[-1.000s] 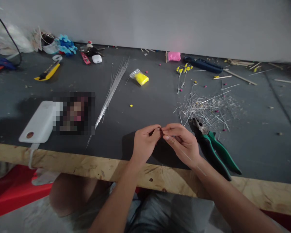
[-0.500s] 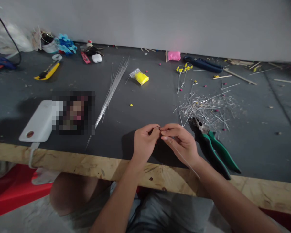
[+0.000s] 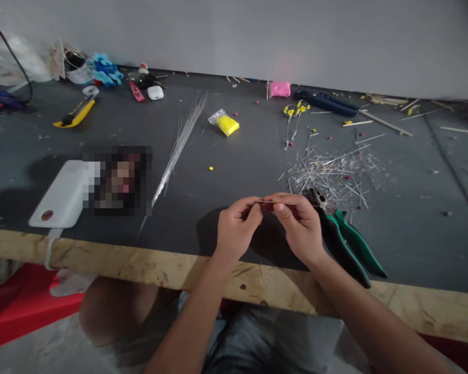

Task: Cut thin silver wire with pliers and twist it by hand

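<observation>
A thin metal wire [image 3: 267, 201] runs between my two hands above the front of the dark tabletop. My left hand [image 3: 237, 223] pinches one end between thumb and fingertips. Along its other part, the thumb and fingers of my right hand [image 3: 301, 223] are closed on it. Whatever small detail sits at the left fingertips is hidden. Pliers with green and black handles [image 3: 349, 241] lie just right of my right hand, jaws towards a heap of short wire pieces [image 3: 320, 169]. Left of my hands lies a bundle of long straight wires [image 3: 179, 140].
A yellow packet [image 3: 226, 124] and a pink packet [image 3: 280, 89] lie farther back, near wires with yellow beads [image 3: 296, 109]. On the left are a white power bank [image 3: 60, 192] with a cable and a yellow utility knife [image 3: 78, 114]. A wooden edge [image 3: 140, 259] borders the tabletop.
My right hand has turned and moved slightly right, opening a small gap between the hands. The wire, earlier slanting down over my right wrist, now lies nearly level between the fingertips.
</observation>
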`<state>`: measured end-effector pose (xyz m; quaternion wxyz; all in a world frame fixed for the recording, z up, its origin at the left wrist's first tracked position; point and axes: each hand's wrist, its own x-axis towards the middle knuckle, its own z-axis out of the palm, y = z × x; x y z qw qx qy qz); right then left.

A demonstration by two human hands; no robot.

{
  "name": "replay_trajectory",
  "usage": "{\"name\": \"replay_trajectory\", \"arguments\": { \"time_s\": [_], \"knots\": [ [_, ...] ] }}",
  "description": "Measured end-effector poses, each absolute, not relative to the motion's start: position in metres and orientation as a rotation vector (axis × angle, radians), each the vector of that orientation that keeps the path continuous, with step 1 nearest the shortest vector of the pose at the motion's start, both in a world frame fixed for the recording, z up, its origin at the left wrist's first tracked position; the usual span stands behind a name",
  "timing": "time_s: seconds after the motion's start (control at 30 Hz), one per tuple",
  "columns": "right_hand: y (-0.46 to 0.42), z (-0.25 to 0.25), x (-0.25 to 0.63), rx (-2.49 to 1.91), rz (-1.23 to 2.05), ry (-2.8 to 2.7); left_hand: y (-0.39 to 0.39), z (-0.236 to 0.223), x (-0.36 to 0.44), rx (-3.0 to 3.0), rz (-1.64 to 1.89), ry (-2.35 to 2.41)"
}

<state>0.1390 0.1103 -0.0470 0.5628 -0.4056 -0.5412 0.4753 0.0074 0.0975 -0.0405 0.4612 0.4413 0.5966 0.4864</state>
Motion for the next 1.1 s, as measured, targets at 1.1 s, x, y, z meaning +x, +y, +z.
{"name": "replay_trajectory", "arguments": {
  "time_s": [1.1],
  "knots": [
    [0.1192,-0.056,0.1433,-1.002,1.348,-1.093,0.0938,-0.0449,0.0096,1.187,1.297,1.431]
  ]
}}
